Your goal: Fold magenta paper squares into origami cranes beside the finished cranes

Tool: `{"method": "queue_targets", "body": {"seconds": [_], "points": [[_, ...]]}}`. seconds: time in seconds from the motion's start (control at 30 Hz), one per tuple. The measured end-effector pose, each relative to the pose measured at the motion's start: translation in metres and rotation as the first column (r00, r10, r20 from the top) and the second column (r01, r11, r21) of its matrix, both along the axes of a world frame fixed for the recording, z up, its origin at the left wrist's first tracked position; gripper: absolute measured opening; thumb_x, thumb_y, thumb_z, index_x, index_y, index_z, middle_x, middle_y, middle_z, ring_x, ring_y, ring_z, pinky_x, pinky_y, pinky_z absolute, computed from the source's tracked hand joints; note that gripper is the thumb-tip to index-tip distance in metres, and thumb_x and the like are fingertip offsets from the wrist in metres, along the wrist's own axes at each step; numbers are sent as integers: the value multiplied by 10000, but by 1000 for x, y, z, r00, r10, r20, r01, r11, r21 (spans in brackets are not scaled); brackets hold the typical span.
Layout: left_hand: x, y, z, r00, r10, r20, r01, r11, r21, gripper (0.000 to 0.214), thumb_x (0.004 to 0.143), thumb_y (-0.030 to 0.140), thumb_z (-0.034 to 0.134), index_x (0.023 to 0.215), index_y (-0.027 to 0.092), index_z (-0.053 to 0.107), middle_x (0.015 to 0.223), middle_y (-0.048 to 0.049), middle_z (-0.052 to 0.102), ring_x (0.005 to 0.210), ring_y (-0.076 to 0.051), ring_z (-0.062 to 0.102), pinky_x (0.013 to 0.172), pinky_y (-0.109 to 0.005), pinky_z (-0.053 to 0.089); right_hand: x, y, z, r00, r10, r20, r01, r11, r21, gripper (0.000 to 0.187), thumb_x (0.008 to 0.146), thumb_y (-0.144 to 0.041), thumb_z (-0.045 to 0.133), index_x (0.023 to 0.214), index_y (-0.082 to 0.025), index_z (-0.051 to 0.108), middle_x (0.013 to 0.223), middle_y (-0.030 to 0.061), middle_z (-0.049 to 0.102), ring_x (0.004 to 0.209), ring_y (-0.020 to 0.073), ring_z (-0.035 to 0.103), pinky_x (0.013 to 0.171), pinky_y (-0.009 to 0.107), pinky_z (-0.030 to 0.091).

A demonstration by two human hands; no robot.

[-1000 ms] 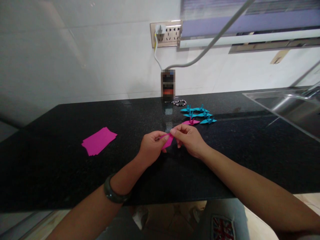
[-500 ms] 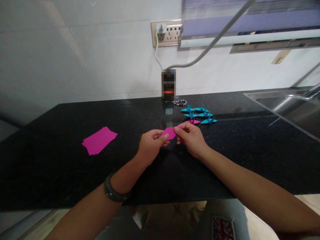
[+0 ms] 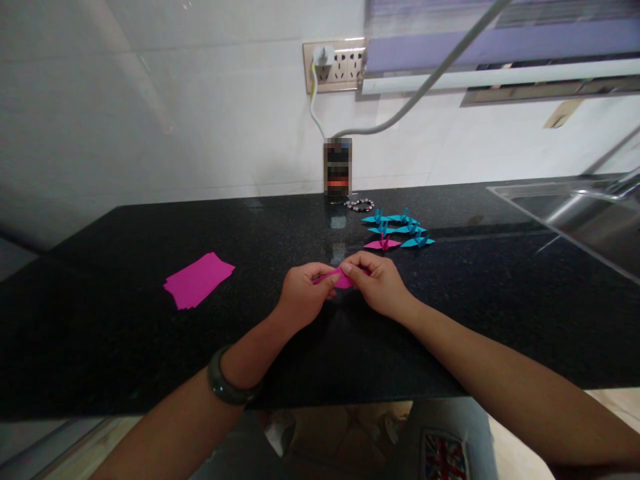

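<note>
Between my two hands is a folded piece of pink paper (image 3: 343,280), held just above the dark countertop. My left hand (image 3: 306,292) pinches its left side, the thumb lying on top. From the right, my right hand (image 3: 377,281) grips it with thumb and fingers, and the two thumbs nearly meet over the paper. Much of the paper is hidden behind the fingers. Just beyond my right hand sits a pink paper crane (image 3: 383,245), beside several blue paper cranes (image 3: 411,229). Off to the left lies a stack of pink paper sheets (image 3: 199,281).
The black countertop (image 3: 125,353) runs to a tiled wall. A bead bracelet (image 3: 360,205) lies near a phone-like device (image 3: 338,167) with a blurred screen. At the right is a metal sink (image 3: 565,220). A cable (image 3: 400,119) hangs in front of the wall socket (image 3: 334,65).
Both hands have come slightly nearer to me and closer together. The pink paper, flat and facing up before, now looks bent and is more covered by my fingers. The pink crane shows fully.
</note>
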State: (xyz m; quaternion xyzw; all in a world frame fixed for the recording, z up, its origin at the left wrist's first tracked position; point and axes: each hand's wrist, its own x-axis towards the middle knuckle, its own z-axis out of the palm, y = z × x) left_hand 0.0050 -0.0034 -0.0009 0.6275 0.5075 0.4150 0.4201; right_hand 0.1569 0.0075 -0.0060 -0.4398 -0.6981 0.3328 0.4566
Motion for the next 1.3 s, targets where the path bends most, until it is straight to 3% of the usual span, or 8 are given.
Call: {"method": "queue_targets", "body": {"seconds": [0.47,0.63,0.77,0.93,1.07,1.3], "points": [[1,2,2,977,154,147,-151,988,-36,232,672,345,632,728,124,592,415,30,535,362,-80,487,380,-176,386,-1,1,1,999,-33,-29,30,995,-99,268,733,-408,559,634,-160,566,487,-28,486,424,82,433,403,203,318],[-1,5,0,963,138,231,-134,990,-31,311,753,410,529,859,123,584,449,15,572,397,-107,546,420,-202,439,-1,3,0,995,-34,-94,18,987,-160,297,710,-450,577,653,-158,565,487,-27,492,397,80,433,376,202,315],[-3,10,0,921,182,344,-151,982,-116,476,787,541,387,921,117,556,562,-26,623,455,-117,580,417,-203,435,0,5,0,979,-114,-170,82,980,-181,300,706,-447,581,640,-156,550,483,-29,488,379,76,427,372,206,321],[-2,7,1,967,105,231,-95,994,-54,341,694,455,590,665,115,580,553,-15,600,420,-64,494,406,-172,380,0,3,-1,978,-82,-191,48,984,-172,275,717,-419,577,665,-151,555,534,-25,506,410,75,444,395,205,337],[-1,4,3,972,123,199,-119,992,-35,309,720,414,575,611,125,585,489,2,565,417,-64,474,424,-177,371,0,3,-2,984,-6,-179,-30,980,-199,271,688,-414,612,645,-154,549,518,-37,492,405,69,434,391,198,321],[-7,12,2,962,160,219,-158,987,-28,303,721,410,566,615,128,603,506,-7,582,412,-69,475,419,-183,370,6,9,5,988,11,-156,-55,958,-283,324,670,-462,609,657,-140,574,493,-29,514,401,76,452,414,209,363]]}}
